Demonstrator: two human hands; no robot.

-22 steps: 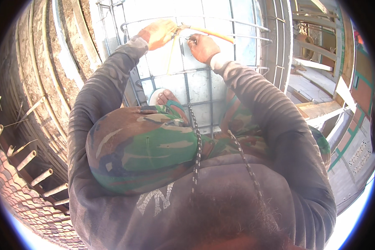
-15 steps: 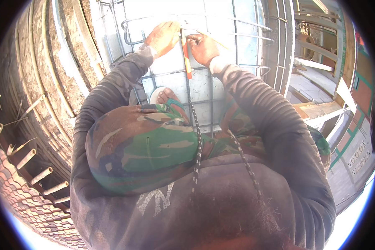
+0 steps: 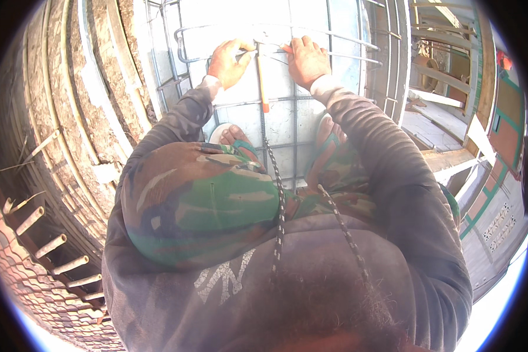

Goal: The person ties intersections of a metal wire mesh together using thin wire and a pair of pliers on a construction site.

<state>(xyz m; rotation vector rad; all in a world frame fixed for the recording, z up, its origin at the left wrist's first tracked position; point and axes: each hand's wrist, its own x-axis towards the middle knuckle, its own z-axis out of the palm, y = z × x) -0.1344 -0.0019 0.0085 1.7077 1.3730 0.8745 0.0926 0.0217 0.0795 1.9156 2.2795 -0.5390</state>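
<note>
Near the top of the view both my hands are at a bent steel reinforcing bar (image 3: 358,57) that crosses the grid. My left hand (image 3: 229,64) is closed, thumb and forefinger pinching the bar. My right hand (image 3: 308,63) curls over the same bar to the right, its thumb pointing inward. Strong glare blurs the fingertips and any thin wire there. Between the hands a slim tool with an orange handle (image 3: 263,88) lies along a lengthwise bar, and neither hand holds it. Its upper end is washed out.
My sandalled feet (image 3: 233,136) stand on the pale blue sheet (image 3: 278,123) under the steel grid. Long poles and planks (image 3: 70,88) run along the left. Cut bamboo ends (image 3: 51,245) jut out above roof tiles (image 3: 35,293). Timber framing (image 3: 452,158) borders the right.
My hands have moved apart, the right one shifting rightward and turning palm down over the bar. My left thumb has opened away from the palm. The orange-handled tool has hardly moved.
</note>
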